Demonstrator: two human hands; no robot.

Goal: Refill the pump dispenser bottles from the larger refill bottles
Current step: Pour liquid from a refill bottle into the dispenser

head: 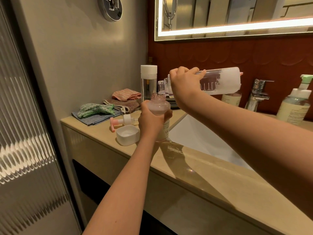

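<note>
My left hand (149, 121) grips a pink-tinted dispenser bottle (159, 106) that stands upright on the counter edge, its neck open. My right hand (183, 83) holds a large clear refill bottle (221, 82) tipped almost flat, mouth pointing left just above the dispenser's neck. White liquid sits in the raised bottom end of the refill bottle. The pink and white pump head (122, 121) lies on the counter to the left. A square white cap (127, 134) lies upside down beside it.
A tall clear bottle with a white cap (148, 80) stands behind the dispenser. Folded cloths (108, 106) lie at the counter's left end. The white sink basin (199, 134) and chrome faucet (257, 94) are to the right, with two pump bottles (294, 106) beyond.
</note>
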